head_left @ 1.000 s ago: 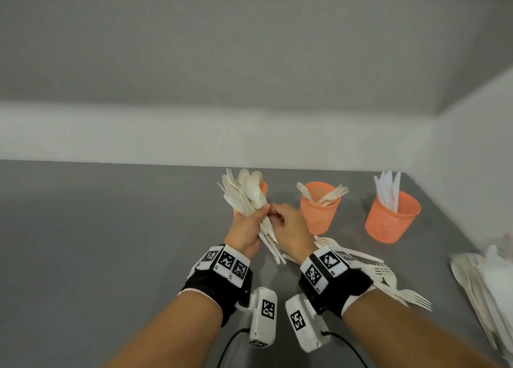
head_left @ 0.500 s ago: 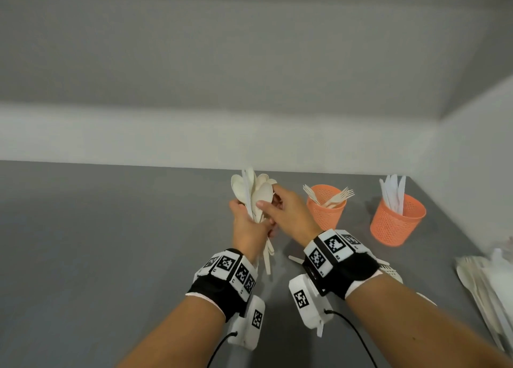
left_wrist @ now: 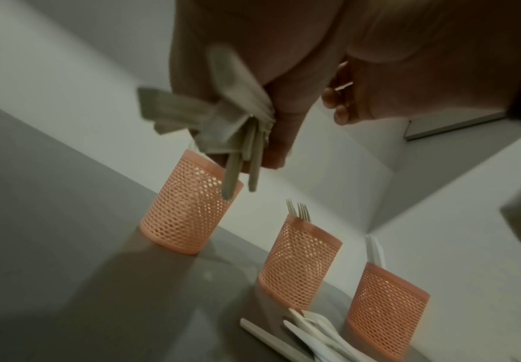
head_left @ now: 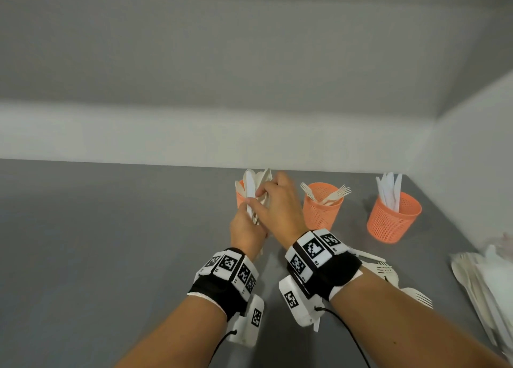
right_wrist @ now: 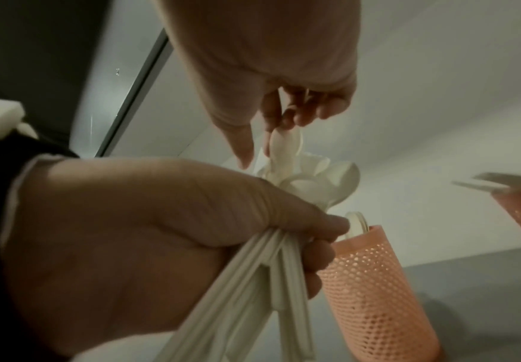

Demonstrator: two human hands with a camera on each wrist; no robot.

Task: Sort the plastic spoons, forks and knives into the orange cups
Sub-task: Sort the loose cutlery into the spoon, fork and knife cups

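My left hand grips a bundle of white plastic spoons by the handles, bowls up, just in front of the left orange cup. My right hand reaches over and pinches the top of one spoon in the bundle. In the right wrist view the left hand grips the handles beside the left cup, which has a spoon in it. The middle cup holds forks. The right cup holds knives.
Loose white forks lie on the grey table under my right wrist. A pile of cutlery sits at the right edge. A white wall runs behind the cups and along the right side.
Both hands have carried the bundle forward and down to the left cup. The right hand has slid from the handles up to the spoon bowls.
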